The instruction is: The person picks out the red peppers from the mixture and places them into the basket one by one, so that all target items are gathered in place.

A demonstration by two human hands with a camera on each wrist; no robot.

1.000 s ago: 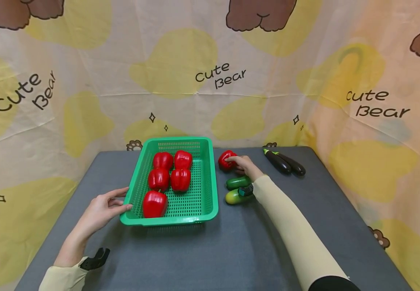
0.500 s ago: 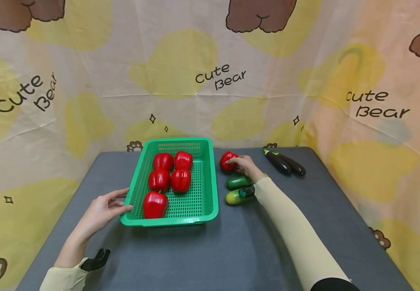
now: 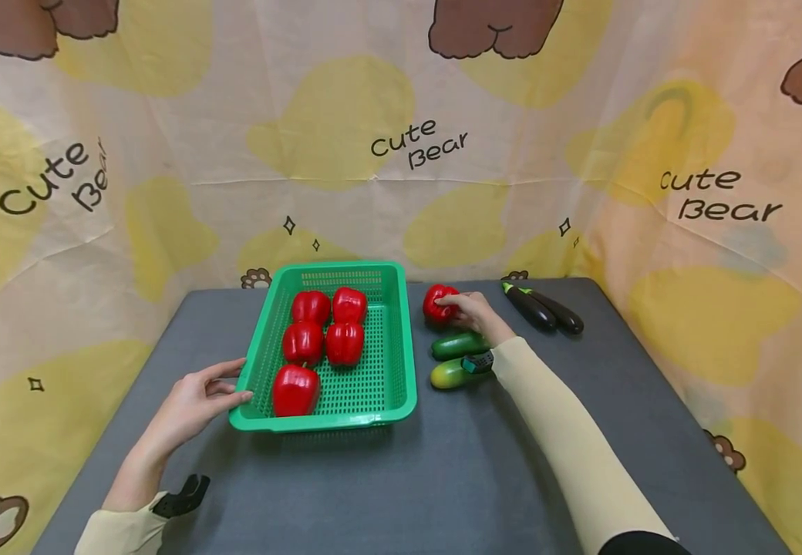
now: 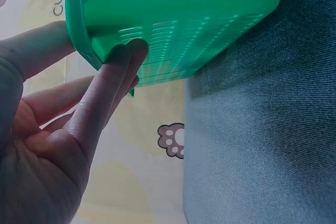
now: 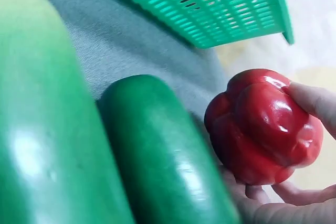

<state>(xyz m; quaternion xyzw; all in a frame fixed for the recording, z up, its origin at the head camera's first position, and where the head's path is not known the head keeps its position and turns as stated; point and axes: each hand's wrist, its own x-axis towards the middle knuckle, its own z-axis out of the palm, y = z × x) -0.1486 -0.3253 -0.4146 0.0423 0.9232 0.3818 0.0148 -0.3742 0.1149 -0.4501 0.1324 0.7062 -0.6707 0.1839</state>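
My right hand (image 3: 477, 314) grips a red bell pepper (image 3: 440, 305) just to the right of the green basket (image 3: 382, 420). In the right wrist view the thumb lies on one side of this bell pepper (image 5: 262, 127) and fingers curl beneath it. With my left hand (image 3: 189, 405) I hold the basket's left rim near its front corner. Fingers touch the outer wall below the rim in the left wrist view, where the basket (image 4: 173, 3) fills the top. Several more red bell peppers (image 3: 296, 389) lie inside the basket, mostly along its left and middle.
A dark green cucumber-like vegetable (image 3: 455, 346) and a paler green one (image 3: 448, 375) lie beneath my right wrist, partly hidden by it. Two eggplants (image 3: 538, 310) rest at the back right of the grey table (image 3: 345, 501). Behind stands a printed cloth (image 3: 345, 123).
My right hand has shifted slightly to the right together with the bell pepper. The left hand and the basket stay where they were.
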